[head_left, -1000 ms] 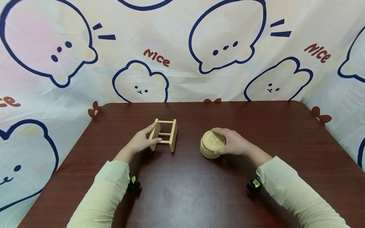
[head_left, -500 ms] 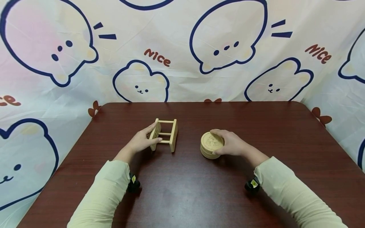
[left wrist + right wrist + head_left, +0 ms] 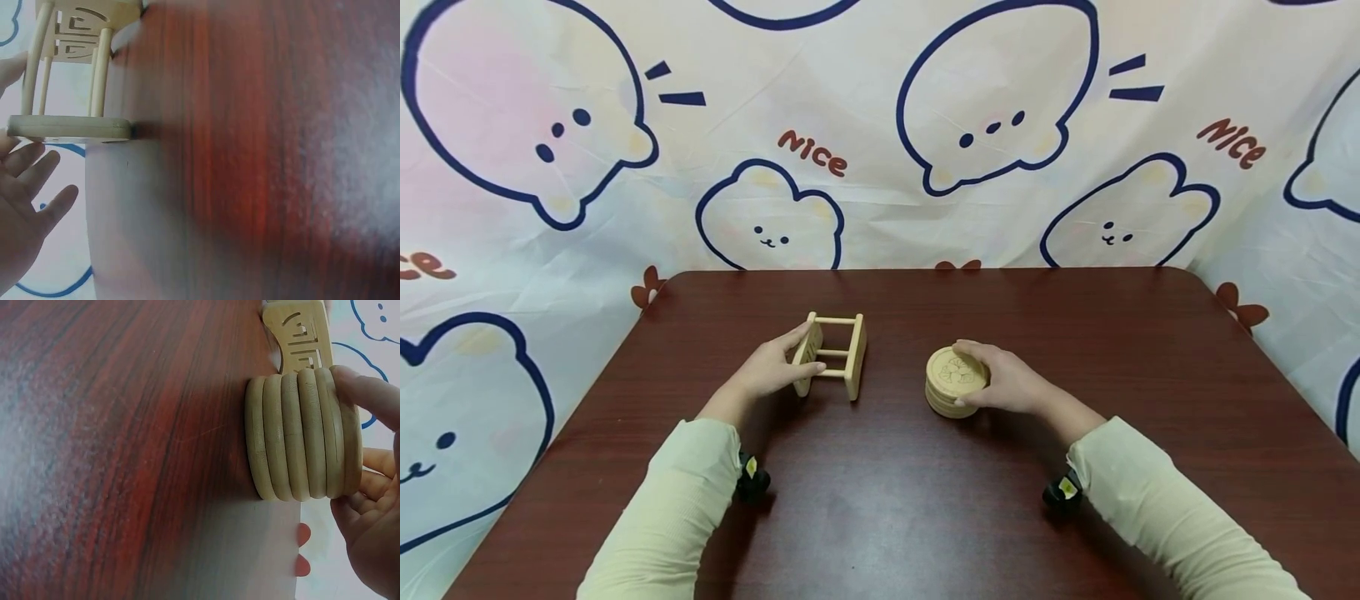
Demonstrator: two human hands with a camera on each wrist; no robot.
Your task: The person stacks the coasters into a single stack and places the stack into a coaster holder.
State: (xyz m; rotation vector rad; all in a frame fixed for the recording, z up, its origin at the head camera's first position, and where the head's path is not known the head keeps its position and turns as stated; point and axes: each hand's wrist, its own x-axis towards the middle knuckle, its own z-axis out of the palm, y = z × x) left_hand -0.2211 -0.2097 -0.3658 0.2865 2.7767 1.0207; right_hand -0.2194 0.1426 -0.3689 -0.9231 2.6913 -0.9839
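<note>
On the left stands a small pale wooden coaster rack (image 3: 856, 358), with two side panels joined by rods. My left hand (image 3: 769, 367) holds its near-left panel between thumb and fingers. In the left wrist view, the panel's edge (image 3: 69, 127) lies between thumb and spread fingers. Right of the rack sits a stack of round wooden coasters (image 3: 951, 387), the top one engraved with a flower-like pattern. My right hand (image 3: 1007, 379) grips the upper rim of the stack. Several coasters (image 3: 290, 437) line up evenly in the right wrist view, thumb and fingers at the topmost.
A dark reddish-brown wooden table (image 3: 880, 500) bears both things. Behind it hangs a white cloth (image 3: 880, 217) with cartoon animals. A black wrist camera (image 3: 752, 479) sits below the left cuff, another black camera (image 3: 1062, 492) below the right.
My right hand has shifted slightly left, and the stack's upper coasters, offset to the right before, now sit in line with the lower ones. The left hand and rack stay put.
</note>
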